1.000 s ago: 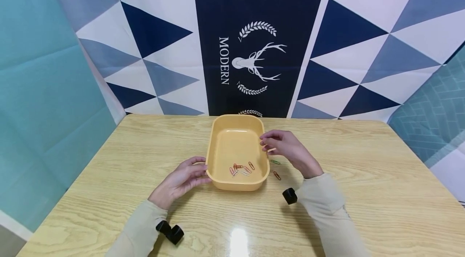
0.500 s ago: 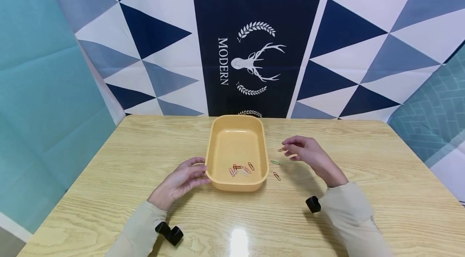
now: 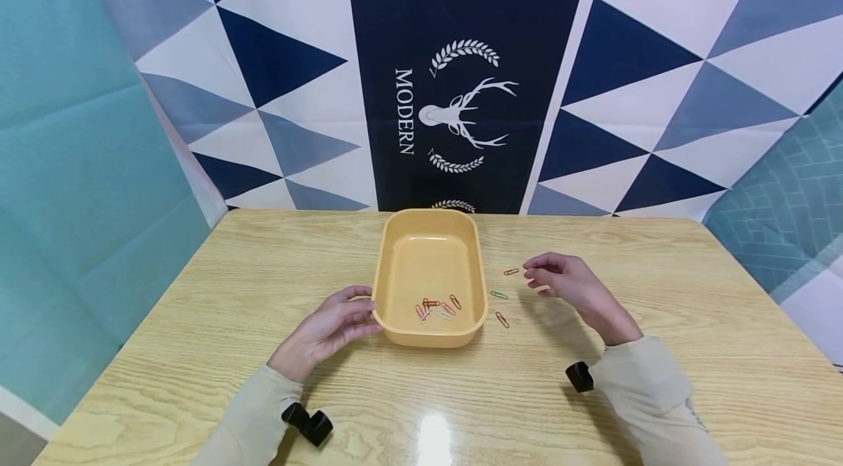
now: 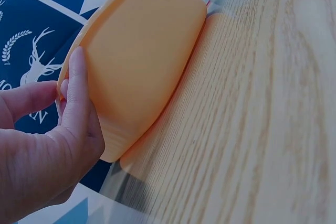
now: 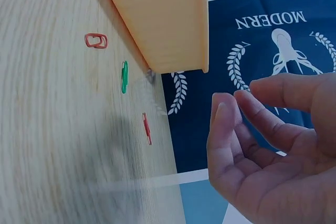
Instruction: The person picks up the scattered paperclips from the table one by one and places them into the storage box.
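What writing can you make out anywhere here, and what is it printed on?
"MODERN": white capitals running vertically down the dark blue backdrop cloth behind the table, beside a white deer head ringed with leaf sprigs. The right wrist view shows the same word upside down.
No writing shows on the tray, the paper clips or the table.

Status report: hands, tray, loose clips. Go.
Left hand holds tray at near left corner. Right hand open, empty, above the table beside orange clip. Green clip and another orange clip lie loose. Nothing blocking.
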Demonstrator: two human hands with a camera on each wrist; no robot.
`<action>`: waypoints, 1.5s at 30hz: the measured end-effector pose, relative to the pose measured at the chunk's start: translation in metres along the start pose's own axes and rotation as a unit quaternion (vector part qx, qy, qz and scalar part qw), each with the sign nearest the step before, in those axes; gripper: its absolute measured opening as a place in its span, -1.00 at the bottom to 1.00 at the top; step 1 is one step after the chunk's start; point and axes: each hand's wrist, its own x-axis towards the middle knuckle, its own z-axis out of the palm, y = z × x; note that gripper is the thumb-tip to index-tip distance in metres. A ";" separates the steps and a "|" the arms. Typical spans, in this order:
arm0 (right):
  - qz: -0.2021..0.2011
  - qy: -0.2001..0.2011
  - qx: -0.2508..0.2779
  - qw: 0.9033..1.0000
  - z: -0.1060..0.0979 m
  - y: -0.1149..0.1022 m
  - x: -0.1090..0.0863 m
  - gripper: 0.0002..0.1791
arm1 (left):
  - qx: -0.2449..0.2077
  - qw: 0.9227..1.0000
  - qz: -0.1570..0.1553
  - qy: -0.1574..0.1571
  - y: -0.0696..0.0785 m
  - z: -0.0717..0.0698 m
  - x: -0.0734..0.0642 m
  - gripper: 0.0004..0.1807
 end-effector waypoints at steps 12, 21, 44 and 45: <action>-0.012 -0.010 -0.089 0.996 0.007 0.005 0.000 -0.60 | -0.002 1.000 0.002 0.000 0.000 0.002 0.000 -0.71; 0.064 -0.042 -0.150 0.986 0.018 0.011 0.004 -0.57 | -0.003 1.000 0.002 -0.005 0.001 0.002 0.001 -0.74; 0.020 -0.033 -0.239 0.970 0.032 0.013 0.005 -0.72 | -0.004 1.000 -0.007 0.015 0.000 0.001 -0.003 -0.60; 0.019 -0.031 -0.239 0.970 0.033 0.012 0.005 -0.72 | -0.002 1.000 -0.006 0.014 0.000 0.001 -0.003 -0.60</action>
